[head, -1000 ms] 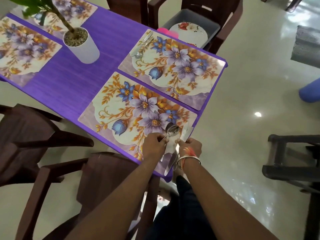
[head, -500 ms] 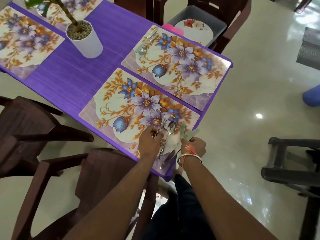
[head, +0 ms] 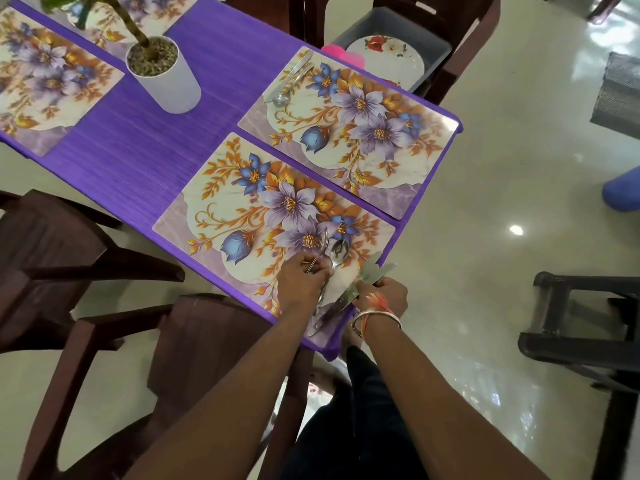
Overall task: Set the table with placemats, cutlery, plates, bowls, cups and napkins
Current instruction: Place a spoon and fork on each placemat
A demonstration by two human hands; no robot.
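A floral placemat (head: 242, 216) lies at the near corner of the purple table (head: 145, 150). My left hand (head: 301, 284) grips a fork (head: 320, 249) and a spoon (head: 337, 252) over the mat's right end. My right hand (head: 384, 292) holds two knives (head: 372, 271), blades fanned toward the table edge. A second floral placemat (head: 363, 133) beyond carries a set of cutlery (head: 289, 83) at its far left corner.
A white potted plant (head: 162, 74) stands mid-table. A grey tub (head: 429, 39) with a flowered plate (head: 388, 57) sits on the far chair. Brown chairs (head: 104, 358) crowd the near left side. A dark stool (head: 588, 323) stands on the shiny floor to the right.
Both hands have shifted slightly along the mat's right end, and the fork and spoon have spread apart from the knives. The camera has moved closer.
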